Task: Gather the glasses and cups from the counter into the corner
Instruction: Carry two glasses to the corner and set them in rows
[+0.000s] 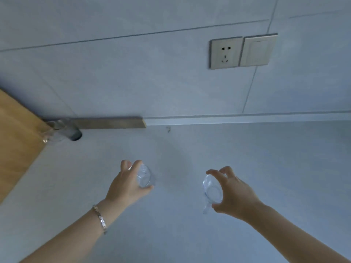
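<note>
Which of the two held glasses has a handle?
The cup in the right hand: its handle points toward the camera. The left hand holds a plain glass.

Pale blue-grey tiled wall (133, 73) w/ socket (225, 53) & switch (256, 50) – wood panel (17, 141) at surface's (266, 158) far-left corner, metal strip (110, 122) along back edge.

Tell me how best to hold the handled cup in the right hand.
Grip the cup by its rim and wall from above, as the right hand does now. Its handle points toward the person, small and thin, so it looks a poorer hold.
</note>
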Available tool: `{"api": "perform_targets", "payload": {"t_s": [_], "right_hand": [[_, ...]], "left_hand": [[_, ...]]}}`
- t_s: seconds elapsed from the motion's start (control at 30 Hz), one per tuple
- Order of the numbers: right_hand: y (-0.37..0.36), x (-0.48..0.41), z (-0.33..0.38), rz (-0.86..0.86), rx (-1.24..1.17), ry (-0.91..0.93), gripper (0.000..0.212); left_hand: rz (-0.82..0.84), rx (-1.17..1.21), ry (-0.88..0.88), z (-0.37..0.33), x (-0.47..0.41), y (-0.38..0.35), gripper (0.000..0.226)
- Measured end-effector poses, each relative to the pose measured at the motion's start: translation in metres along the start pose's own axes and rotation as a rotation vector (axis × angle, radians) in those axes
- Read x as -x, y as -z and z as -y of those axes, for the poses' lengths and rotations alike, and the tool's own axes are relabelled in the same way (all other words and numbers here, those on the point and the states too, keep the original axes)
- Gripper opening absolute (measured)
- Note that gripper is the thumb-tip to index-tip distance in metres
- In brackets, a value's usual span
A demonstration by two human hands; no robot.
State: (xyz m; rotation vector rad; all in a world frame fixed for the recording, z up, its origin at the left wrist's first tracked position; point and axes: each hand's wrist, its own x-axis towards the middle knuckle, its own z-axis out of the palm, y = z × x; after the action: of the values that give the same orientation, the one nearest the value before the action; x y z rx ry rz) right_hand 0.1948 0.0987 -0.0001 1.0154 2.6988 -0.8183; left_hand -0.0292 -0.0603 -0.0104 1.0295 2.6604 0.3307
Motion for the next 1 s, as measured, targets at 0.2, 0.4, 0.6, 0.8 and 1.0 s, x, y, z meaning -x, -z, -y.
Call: {"api": "perform_targets", "payload": {"t_s": [0.2, 0.4, 0.6, 0.8, 1.0], "right_hand": [[-0.046, -0.062, 0.133, 0.033, 0.051, 0.089, 0.081], [-0.090, -0.115, 0.232, 0.031, 0.041, 0.079, 0.079], [-0.115, -0.149, 0.279, 0.059, 0.050, 0.064, 0.081], [-0.118, -0.182, 0.293, 0.052, 0.056, 0.025, 0.080], [-0.114, -0.224, 0.297, 0.067, 0.071, 0.011, 0.081]], "left_hand": [[-0.055, 0.052, 0.082, 0.152, -0.035, 0.058, 0.067], [-0.059, 0.048, 0.107, 0.260, -0.099, 0.090, 0.059], [-0.018, 0.024, 0.062, 0.285, -0.176, 0.102, 0.068], [0.042, 0.077, 0.080, 0.281, -0.245, 0.092, 0.066], [0.017, 0.092, 0.064, 0.285, -0.286, 0.085, 0.058]]}}
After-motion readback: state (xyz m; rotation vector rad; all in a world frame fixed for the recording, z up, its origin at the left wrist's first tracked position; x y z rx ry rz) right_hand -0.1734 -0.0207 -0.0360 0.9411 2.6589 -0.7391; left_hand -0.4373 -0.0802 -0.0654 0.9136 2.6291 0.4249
